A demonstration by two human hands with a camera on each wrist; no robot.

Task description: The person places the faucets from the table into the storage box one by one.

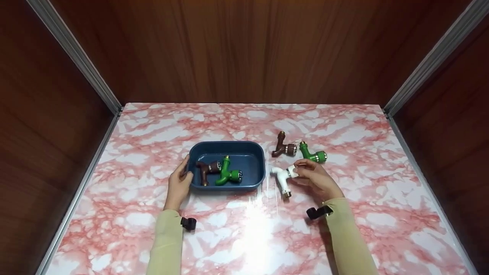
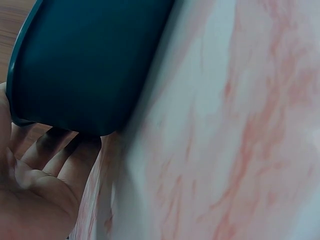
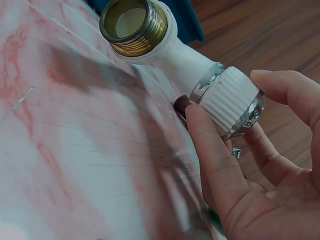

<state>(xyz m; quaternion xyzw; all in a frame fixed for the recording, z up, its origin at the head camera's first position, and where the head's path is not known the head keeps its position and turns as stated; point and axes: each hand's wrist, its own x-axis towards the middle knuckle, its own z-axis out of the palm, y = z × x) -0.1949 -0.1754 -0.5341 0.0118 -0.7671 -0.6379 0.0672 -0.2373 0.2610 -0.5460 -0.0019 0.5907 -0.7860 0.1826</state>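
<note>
My left hand (image 1: 179, 188) holds the left end of a dark blue plastic tub (image 1: 250, 164), thumb over its rim and fingers against the outer wall, as the left wrist view also shows. Inside lie a brown tap (image 1: 204, 173) and a green tap (image 1: 226, 173), side by side. Just right of the tub, my right hand (image 1: 317, 178) pinches a white tap (image 1: 282, 177) by its ribbed knob (image 3: 230, 100). Its brass threaded end (image 3: 132, 30) faces the camera in the right wrist view and points toward the front in the head view.
Behind the right hand, a second brown tap (image 1: 280, 147) and a second green tap (image 1: 311, 156) lie on the red-and-white marbled table (image 1: 160, 133). Wood-grain panels (image 1: 244, 49) enclose the back and both sides, with metal strips at the corners.
</note>
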